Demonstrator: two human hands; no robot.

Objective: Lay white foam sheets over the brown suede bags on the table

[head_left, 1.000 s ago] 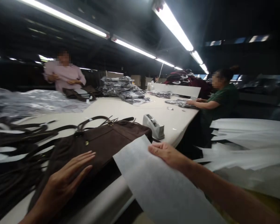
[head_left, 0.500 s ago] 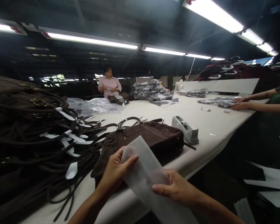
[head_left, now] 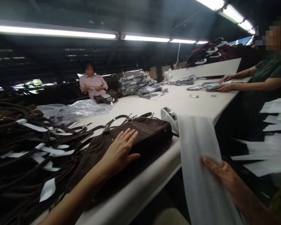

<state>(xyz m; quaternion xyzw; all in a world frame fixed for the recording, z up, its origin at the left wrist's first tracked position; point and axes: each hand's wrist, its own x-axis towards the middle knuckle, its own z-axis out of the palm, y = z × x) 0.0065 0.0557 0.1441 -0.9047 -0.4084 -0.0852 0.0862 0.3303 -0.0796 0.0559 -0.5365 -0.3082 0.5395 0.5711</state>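
A dark brown handbag [head_left: 152,128] lies on the white-covered table [head_left: 145,107], its handles towards the far side. My left hand [head_left: 120,148] rests on or just over the bag's upper side, fingers stretched and holding nothing. Off the table's front edge, my right hand [head_left: 221,172] pinches a long strip of translucent white sheet [head_left: 196,140] between thumb and fingers. The strip hangs down past the lower edge of the view. Its top end partly covers a grey tape dispenser [head_left: 170,118] just right of the bag.
Brown bags with paper-wrapped handles [head_left: 14,150] are heaped at left. Clear plastic [head_left: 77,109] and wrapped packages [head_left: 140,84] lie farther back. White sheets [head_left: 271,150] are at right. One person in pink [head_left: 93,84] stands across the table, another in green [head_left: 271,68] at right.
My left hand has let go of the sheet and moved onto the bag. My right hand has carried the sheet to the right. The view has turned rightward.
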